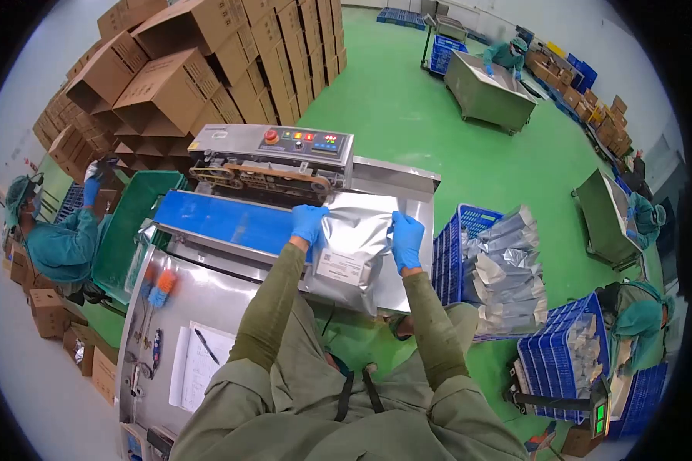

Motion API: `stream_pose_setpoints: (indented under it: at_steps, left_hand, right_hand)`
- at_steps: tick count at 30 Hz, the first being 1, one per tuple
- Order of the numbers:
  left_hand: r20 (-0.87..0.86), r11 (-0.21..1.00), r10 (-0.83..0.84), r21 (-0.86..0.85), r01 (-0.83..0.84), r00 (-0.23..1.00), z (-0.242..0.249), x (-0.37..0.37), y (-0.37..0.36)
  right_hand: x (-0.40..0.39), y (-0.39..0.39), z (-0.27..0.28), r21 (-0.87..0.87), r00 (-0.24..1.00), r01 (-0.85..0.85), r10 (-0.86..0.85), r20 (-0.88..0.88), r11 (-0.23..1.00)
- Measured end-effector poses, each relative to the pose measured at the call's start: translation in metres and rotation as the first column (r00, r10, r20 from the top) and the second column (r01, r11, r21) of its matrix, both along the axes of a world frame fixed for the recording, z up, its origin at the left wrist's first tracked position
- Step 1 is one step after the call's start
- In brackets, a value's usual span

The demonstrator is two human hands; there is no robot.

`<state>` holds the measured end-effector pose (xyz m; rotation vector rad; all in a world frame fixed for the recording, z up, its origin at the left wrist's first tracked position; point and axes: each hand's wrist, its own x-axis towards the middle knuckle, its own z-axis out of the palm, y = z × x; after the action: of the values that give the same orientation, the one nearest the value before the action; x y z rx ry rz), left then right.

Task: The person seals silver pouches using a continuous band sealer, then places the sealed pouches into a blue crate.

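The bag (351,240), silver with a white label (338,266), is over the steel tray (420,211) at the right end of the blue belt (221,220), its top edge towards the sealer (269,146). The left hand (309,223), blue-gloved, is closed on the bag's upper left corner; the right hand (407,240), gloved alike, grips the upper right corner. The sealer stands behind the belt, its display (325,141) lit. Right of the tray, a blue crate (447,265) holds more silver bags (507,280). To the left, on the steel bench (161,346), lie a notebook (204,373), a pen (207,347) on its page, and a brush (162,287) with orange and blue bristles. Farther left is a green bin (119,234) beside a co-worker (63,244); brown boxes (169,88) are stacked behind the sealer. More co-workers (506,56) are at steel tubs (488,92) farther off, to the right
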<state>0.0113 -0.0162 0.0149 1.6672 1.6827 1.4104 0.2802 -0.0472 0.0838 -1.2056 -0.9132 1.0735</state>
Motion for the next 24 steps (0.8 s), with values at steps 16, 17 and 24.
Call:
stream_pose_setpoints:
  at_steps: [16,17,24]
  left_hand:
    - [-0.013,0.967,-0.011,-0.255,0.007,1.000,0.003,-0.136,0.009]
    - [0.030,0.967,-0.013,-0.255,0.020,0.999,0.015,-0.141,0.003]
    - [-0.188,0.860,0.497,-0.019,-0.509,0.847,0.050,-0.181,-0.149]
  right_hand:
    - [-0.103,0.078,-0.087,0.447,0.658,-0.356,-0.120,0.743,0.820]
    - [-0.074,0.057,-0.039,0.157,0.883,-0.330,0.246,0.400,0.931]
    - [0.272,0.013,-0.110,-0.167,0.313,0.400,0.037,0.949,0.901]
